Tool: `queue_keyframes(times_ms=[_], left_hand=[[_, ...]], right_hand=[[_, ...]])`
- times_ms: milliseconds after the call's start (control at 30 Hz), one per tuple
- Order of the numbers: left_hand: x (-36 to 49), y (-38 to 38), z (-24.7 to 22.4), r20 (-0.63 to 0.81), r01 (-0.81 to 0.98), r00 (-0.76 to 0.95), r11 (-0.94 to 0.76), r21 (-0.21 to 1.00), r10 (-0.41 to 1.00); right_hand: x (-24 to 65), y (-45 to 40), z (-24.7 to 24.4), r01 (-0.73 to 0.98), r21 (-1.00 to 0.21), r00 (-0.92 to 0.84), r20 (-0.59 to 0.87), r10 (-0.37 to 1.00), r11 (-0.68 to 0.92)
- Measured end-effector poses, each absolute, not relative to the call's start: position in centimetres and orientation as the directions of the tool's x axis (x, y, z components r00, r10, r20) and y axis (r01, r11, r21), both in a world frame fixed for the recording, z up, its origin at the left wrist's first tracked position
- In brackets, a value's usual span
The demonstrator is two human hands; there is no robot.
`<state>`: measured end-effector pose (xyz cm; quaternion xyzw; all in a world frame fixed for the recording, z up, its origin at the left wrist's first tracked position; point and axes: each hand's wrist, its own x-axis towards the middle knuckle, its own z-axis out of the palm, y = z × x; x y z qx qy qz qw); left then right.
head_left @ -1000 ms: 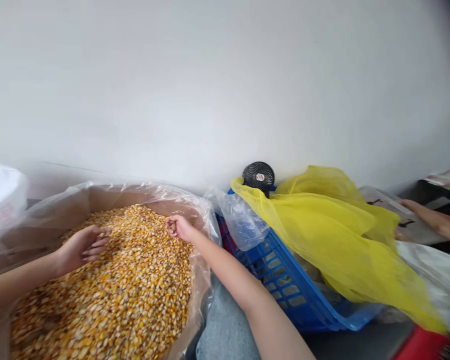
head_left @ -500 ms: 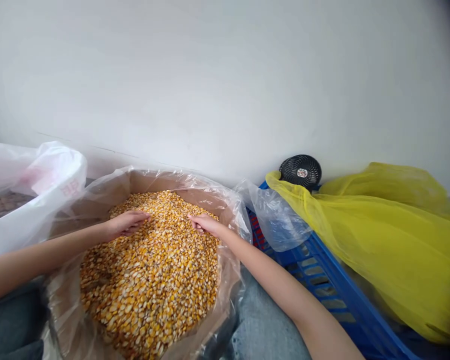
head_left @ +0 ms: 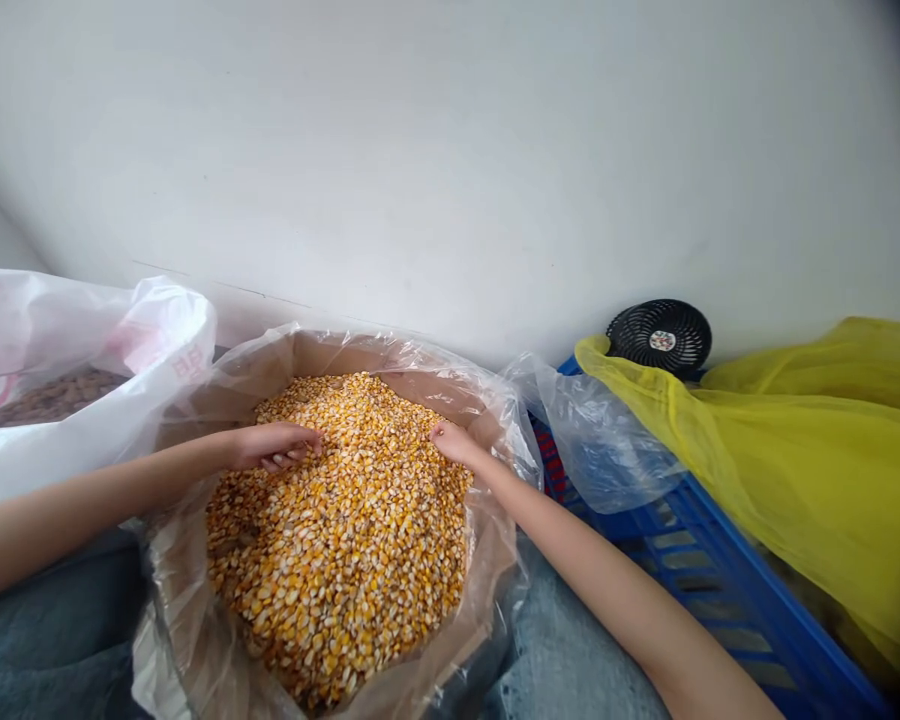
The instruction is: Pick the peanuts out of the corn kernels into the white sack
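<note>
Dried corn kernels, yellow, orange and whitish, fill a big bag lined with clear plastic that stands between my knees. My left hand hovers over the upper left of the heap, its thumb and fingers pinched together. On the other side, my right hand is curled closed, close to the heap's upper right edge. Whatever either hand's fingertips hold is too small or hidden to make out. A shallow hollow shows at the left of the heap.
To the left stands a white plastic bag containing brown pieces. On the right are a blue plastic crate, yellow mesh netting, a clear plastic bag and a round black fan. A pale wall rises behind.
The view has swung left, so everything sits further right in the picture. My hands are slightly further apart over the corn, and my right fingers are curled in more.
</note>
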<state>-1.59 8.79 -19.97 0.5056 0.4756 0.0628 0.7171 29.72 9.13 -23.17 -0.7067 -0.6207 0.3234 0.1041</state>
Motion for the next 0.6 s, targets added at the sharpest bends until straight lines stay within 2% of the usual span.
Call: queue_keyframes(times_ms=[67,167,333,467,600], left_hand=[[-2.0,9.2,-20.2,-0.688,0.186,0.552,0.735,0.653,0.472],[-2.3,9.7,-19.9,-0.689,-0.013,0.555,0.833,0.553,0.466],[-2.1,9.8,-18.8,-0.751,-0.061,0.421,0.842,0.537,0.509],[-2.1,9.7,-18.4,-0.742,-0.084,0.421,0.837,0.54,0.521],[-2.0,9.6,-18.4,-0.736,-0.063,0.425,0.829,0.556,0.526]], right_hand=[[29.6,9.2,-23.5,0.815,-0.535,0.02,-0.357,0.934,-0.222],[29.2,9.1,-23.9,0.792,-0.561,0.0,-0.392,0.92,-0.239],[28.6,8.8,-23.9,0.655,-0.661,-0.037,-0.511,0.859,-0.365],[28.1,8.6,-23.0,0.458,-0.744,-0.108,-0.59,0.8,-0.486],[27.5,8.4,-21.9,0.254,-0.777,-0.175,-0.623,0.763,-0.576]])
